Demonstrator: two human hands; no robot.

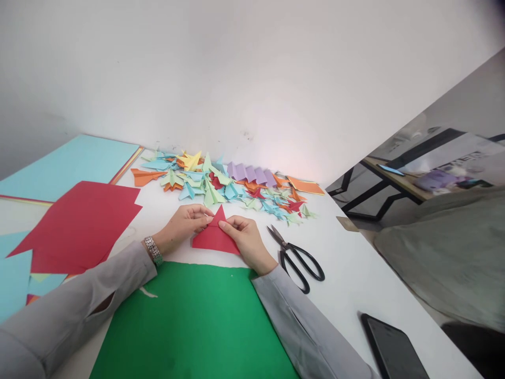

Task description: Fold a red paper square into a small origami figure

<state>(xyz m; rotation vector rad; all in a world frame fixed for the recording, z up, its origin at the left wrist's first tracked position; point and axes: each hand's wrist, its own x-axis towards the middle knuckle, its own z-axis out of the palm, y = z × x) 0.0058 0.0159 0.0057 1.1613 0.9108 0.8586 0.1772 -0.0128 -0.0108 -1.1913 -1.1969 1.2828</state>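
Red folded paper hides partly behind the right hand.

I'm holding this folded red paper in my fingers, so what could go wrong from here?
The folded red paper is pinched between your left hand and right hand, so a slip might leave a crooked crease.
The scissors lie beside your right hand; a sideways move could brush the blades.
The paper shapes sit loosely beyond your hands, so a forward nudge might scatter them.
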